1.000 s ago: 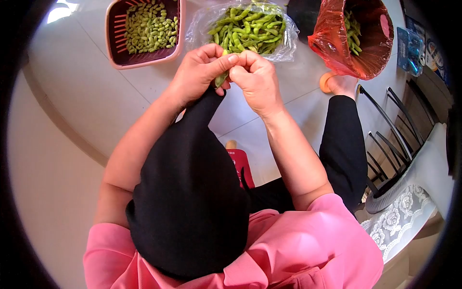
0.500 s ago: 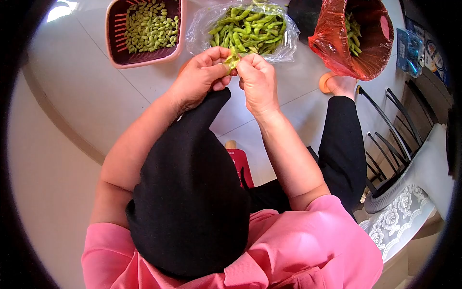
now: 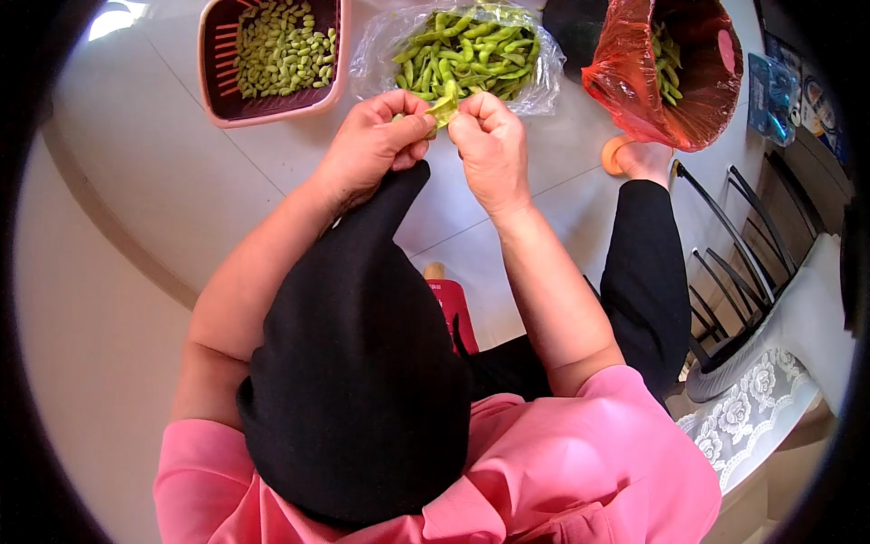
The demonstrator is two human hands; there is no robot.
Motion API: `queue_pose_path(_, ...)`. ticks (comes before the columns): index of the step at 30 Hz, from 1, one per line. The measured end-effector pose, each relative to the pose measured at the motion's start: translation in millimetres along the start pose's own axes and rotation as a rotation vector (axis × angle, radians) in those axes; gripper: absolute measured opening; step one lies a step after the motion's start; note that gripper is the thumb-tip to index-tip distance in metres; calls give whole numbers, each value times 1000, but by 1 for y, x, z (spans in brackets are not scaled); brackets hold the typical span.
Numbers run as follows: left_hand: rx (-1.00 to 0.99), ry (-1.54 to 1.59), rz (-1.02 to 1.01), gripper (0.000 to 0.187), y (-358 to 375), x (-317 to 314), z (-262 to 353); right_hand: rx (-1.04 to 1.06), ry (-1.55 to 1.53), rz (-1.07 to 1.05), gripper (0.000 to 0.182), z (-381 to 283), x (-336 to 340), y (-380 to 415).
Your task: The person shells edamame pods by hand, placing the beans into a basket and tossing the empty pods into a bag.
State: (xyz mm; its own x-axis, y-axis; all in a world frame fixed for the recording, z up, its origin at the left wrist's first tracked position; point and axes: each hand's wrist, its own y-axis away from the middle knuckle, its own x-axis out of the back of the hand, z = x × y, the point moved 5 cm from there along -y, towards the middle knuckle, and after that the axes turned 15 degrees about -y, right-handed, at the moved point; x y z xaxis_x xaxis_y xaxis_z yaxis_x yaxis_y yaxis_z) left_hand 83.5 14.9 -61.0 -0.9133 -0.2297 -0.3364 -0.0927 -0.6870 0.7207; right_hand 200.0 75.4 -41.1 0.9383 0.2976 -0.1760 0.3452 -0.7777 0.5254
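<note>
Between my two hands is a split edamame pod [image 3: 443, 108], its pale inner side showing. My left hand [image 3: 385, 136] pinches its left end, and a small green bit, perhaps a bean, shows by the curled fingers. The right end is pinched by the thumb and forefinger of my right hand [image 3: 491, 145]. Just beyond my hands, a clear plastic bag [image 3: 546, 92] lies spread under a heap of whole edamame pods [image 3: 467, 54]. At the upper left, shelled beans [image 3: 283, 50] fill part of a pink basket [image 3: 342, 68].
A red plastic bag [image 3: 625, 100] with pods [image 3: 666, 63] inside stands open at the upper right, beside my foot [image 3: 643, 161]. A chair with black legs [image 3: 729, 236] is on the right. Something red [image 3: 450, 308] lies on the floor between my legs.
My hands have drawn slightly apart, the right one shifting a little rightward. The pod between them looks more stretched open. The basket and both bags have stayed in place.
</note>
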Motion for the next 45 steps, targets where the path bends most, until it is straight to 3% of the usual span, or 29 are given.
queue_pose_path(3, -20, -16, 34, 8, -5, 3, -2, -105, -158, 64, 12, 13, 0, -1)
queue_pose_path(10, 10, 296, -30, 2, -5, 2, -8, -25, -86, 64, 11, 11, -7, 0)
queue_pose_path(12, -8, 314, -72, 7, -9, 7, -13, 222, 250, 24, 10, 0, -13, 3)
queue_pose_path(15, 7, 342, -56, 15, -15, 7, -22, 401, 430, -57, 10, -9, -25, 8)
queue_pose_path(17, 37, 352, 4, 18, -15, 9, -25, 335, 352, -18, 9, -5, -20, 6)
queue_pose_path(19, 68, 338, -110, 16, -10, 3, -20, 110, 72, 62, 10, -2, -14, 3)
queue_pose_path(20, 68, 339, -110, 16, -9, 3, -19, 109, 72, 62, 10, 0, -10, 2)
queue_pose_path(22, 77, 218, -89, 16, -7, 3, -18, 1, 1, 68, 10, 10, 1, -4)
queue_pose_path(24, 79, 164, -34, 12, -7, 6, -20, 77, 88, 49, 12, 7, 6, -7)
queue_pose_path(26, 82, 108, 18, 9, -8, 7, -18, 205, 457, -32, 10, -1, 3, -8)
queue_pose_path(27, 29, -29, 87, 10, -6, 9, -11, 205, 456, -31, 10, -2, 4, -9)
queue_pose_path(29, -149, -269, 170, 20, -7, 10, -2, 492, 731, -125, 9, -12, -7, -5)
queue_pose_path(35, -110, -263, 131, 16, -11, 10, -7, 433, 533, -136, 7, -12, -12, -1)
queue_pose_path(39, -92, -290, 100, 17, -12, 7, -11, 487, 585, -117, 7, -8, -8, 5)
queue_pose_path(41, -130, -492, 116, 16, -8, 6, -6, 292, 451, -101, 8, 1, -2, 3)
queue_pose_path(45, -202, -563, 142, 18, -4, 7, -3, 190, 313, -121, 7, -4, 0, 0)
